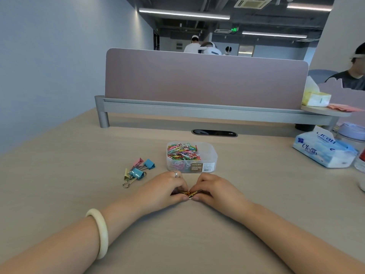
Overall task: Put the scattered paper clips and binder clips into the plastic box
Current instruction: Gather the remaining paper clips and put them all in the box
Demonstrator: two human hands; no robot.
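Left hand [167, 186] and right hand [213, 187] pinch paper clips [190, 193], lying left-right, at frame centre. The plastic box [215, 153] sits just above, equally near both.

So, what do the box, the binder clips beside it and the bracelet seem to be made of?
The box looks like translucent frosted plastic: coloured paper clips show through its walls. The binder clips seem painted metal, blue, pink and yellow, with bare shiny wire handles. The bracelet is smooth, pale and glossy, perhaps jade or glass; I cannot tell which.
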